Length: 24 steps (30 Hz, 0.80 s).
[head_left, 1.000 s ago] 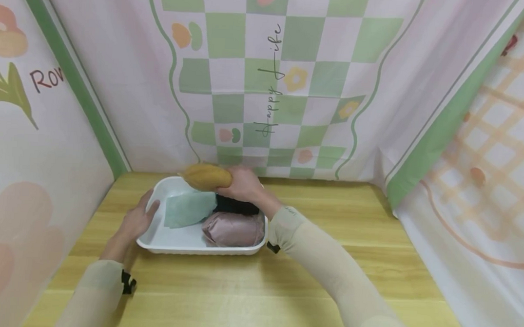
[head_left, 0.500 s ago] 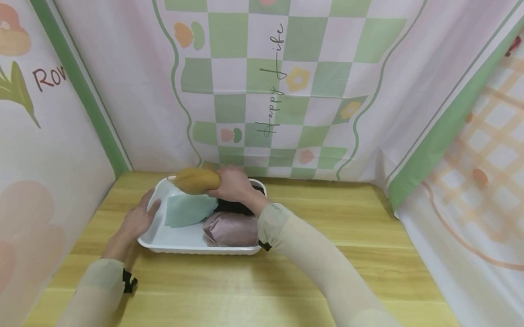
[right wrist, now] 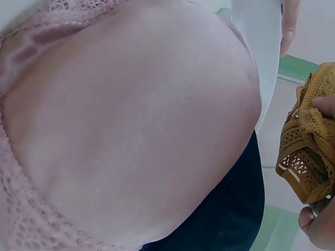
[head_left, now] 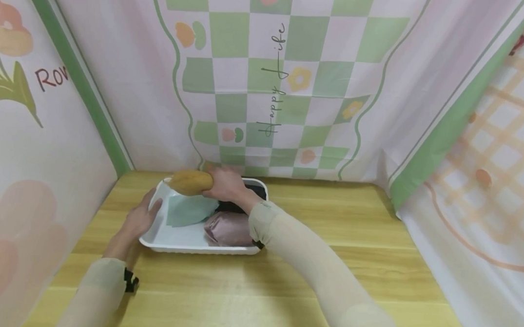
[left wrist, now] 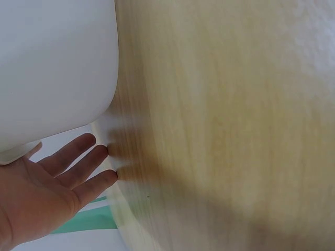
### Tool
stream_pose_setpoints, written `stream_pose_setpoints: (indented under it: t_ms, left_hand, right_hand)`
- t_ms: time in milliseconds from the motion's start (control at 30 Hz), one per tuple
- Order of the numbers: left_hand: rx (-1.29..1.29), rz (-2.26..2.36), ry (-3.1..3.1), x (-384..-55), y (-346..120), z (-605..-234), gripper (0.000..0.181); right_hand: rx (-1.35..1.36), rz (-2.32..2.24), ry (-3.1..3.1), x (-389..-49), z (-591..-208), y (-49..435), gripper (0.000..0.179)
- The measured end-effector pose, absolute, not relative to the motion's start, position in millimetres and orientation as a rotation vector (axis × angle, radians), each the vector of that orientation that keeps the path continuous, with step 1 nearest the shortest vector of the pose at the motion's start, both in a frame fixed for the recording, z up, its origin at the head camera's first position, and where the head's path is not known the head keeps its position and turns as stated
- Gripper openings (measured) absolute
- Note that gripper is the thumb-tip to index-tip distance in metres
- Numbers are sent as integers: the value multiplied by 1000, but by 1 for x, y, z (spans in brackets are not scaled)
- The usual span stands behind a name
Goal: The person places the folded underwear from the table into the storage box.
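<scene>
My right hand (head_left: pixel 227 184) grips a folded mustard bra (head_left: pixel 190 182) by its right end, above the back left of a white tray (head_left: pixel 188 249). Lace shows on that bra (right wrist: pixel 306 136) in the right wrist view, between thumb and fingers. Inside the tray lie a pale green folded bra (head_left: pixel 191 210) at left, a dark one (head_left: pixel 257 188) at the back right, partly hidden by my hand, and a pink satin bra (head_left: pixel 228 229) with lace edging in front. My left hand (head_left: pixel 137 221) holds the tray's left rim, thumb over it, fingers (left wrist: pixel 81 164) straight outside below.
The tray stands on a wooden table (head_left: pixel 327 273), left of its middle and close to the back edge. Printed cloth (head_left: pixel 266 76) hangs behind the table, and more cloth hangs at both sides.
My right hand has moved left and slightly down with the mustard bra, over the pale green one. More of the dark bra and the tray's back right corner shows. The left hand stays on the rim.
</scene>
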<state>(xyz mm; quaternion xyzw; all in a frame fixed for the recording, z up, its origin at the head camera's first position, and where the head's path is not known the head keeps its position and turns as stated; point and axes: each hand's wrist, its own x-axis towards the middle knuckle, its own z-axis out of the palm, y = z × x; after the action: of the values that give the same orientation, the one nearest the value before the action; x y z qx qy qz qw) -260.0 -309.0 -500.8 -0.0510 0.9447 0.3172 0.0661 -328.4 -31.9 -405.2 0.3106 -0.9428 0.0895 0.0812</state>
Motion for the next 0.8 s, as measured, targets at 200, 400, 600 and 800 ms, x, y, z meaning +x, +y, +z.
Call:
stream_pose_setpoints:
  t_ms: [200, 400, 600, 800]
  left_hand:
    - [-137, 960, 2872, -261, -309, -501, 80]
    - [-83, 965, 2922, -259, -307, -502, 74]
    - [-50, 987, 2940, -257, -308, -504, 72]
    - [-56, 957, 2956, -256, -310, -503, 72]
  right_hand:
    - [872, 191, -2876, -330, -405, -37, 39]
    - [841, 60, -2935, -331, -411, -42, 51]
    - [854, -45, -3045, -330, -415, -46, 85]
    - [858, -55, -3081, -331, -415, -47, 91]
